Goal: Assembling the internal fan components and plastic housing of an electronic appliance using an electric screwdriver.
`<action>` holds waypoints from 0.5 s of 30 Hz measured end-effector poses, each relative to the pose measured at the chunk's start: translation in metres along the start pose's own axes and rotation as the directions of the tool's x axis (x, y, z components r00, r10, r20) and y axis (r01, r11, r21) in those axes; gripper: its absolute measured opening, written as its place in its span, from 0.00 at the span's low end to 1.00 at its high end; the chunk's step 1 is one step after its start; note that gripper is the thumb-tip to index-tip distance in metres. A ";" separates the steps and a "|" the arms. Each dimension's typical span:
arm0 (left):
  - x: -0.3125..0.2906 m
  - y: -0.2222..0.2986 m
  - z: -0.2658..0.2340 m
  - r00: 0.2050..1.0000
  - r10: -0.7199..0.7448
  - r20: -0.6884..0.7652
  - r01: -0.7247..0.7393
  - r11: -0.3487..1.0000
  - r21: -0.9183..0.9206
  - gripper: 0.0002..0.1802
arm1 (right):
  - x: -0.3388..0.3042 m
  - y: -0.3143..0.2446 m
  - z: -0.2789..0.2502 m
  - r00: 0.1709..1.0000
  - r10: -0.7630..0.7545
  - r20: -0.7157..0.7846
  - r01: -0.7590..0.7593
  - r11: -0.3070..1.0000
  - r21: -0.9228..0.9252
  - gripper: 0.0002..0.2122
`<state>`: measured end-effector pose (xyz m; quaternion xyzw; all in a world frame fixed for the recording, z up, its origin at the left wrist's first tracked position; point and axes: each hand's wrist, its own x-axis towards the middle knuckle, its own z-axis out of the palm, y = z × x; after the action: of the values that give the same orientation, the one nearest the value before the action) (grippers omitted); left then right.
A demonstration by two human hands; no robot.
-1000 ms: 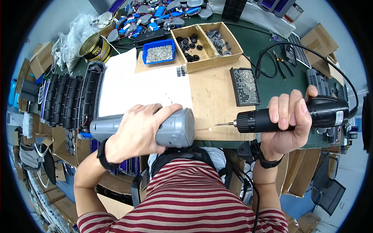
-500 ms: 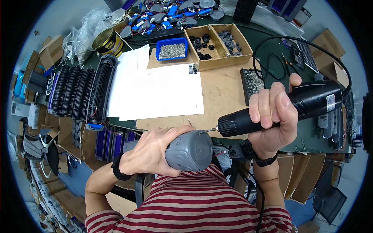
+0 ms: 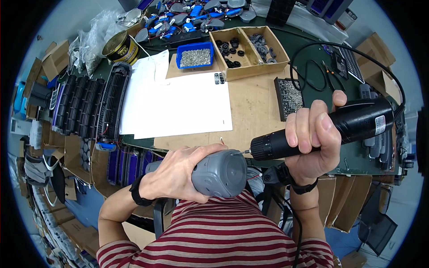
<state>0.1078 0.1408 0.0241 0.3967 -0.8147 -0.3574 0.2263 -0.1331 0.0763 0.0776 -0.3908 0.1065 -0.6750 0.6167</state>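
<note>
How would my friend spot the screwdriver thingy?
Find the dark green table. At its front right, the bare right hand holds a black cylindrical electric screwdriver. Unlike the rounded grey plastic housing beside it, it has a thin metal tip and black cable.

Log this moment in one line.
left hand: grips grey housing | right hand: holds black electric screwdriver | bit: at housing's end | blue tray: small metal pieces

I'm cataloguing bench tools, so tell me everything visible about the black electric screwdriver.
The black electric screwdriver looks plastic, with a ridged collar, slim metal bit, pale label and rear cable. The right hand grips it in the air, tilted slightly, bit pointing left; its tip appears to meet the grey housing near its rim.
</note>
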 end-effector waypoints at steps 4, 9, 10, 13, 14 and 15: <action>-0.001 -0.001 0.003 0.999 0.006 0.033 -0.006 1.000 0.001 0.54 | 0.000 0.000 -0.001 0.999 0.026 0.041 -0.026 1.000 -0.001 0.18; 0.003 0.000 0.007 0.999 0.031 0.020 -0.031 1.000 0.001 0.54 | -0.002 0.003 -0.007 0.994 0.063 0.094 -0.070 0.995 0.075 0.18; 0.004 0.000 0.009 0.999 0.032 0.006 -0.032 0.999 -0.039 0.54 | -0.002 0.003 -0.009 0.994 0.063 0.092 -0.069 0.995 0.072 0.18; 0.010 -0.001 0.014 1.000 0.017 0.016 -0.015 0.992 -0.126 0.53 | -0.001 0.001 -0.017 0.994 0.047 0.099 -0.053 0.997 0.064 0.18; 0.012 -0.002 0.015 0.999 -0.006 0.038 0.012 0.986 -0.166 0.52 | 0.000 -0.001 -0.020 0.991 0.042 0.125 -0.049 0.997 0.054 0.18; 0.014 -0.001 0.016 0.999 0.004 0.039 0.003 0.985 -0.170 0.52 | 0.002 -0.003 -0.024 0.987 0.038 0.155 -0.046 0.998 0.048 0.19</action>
<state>0.0900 0.1349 0.0141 0.3687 -0.7855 -0.4335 0.2433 -0.1506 0.0673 0.0643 -0.4236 0.0492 -0.6322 0.6469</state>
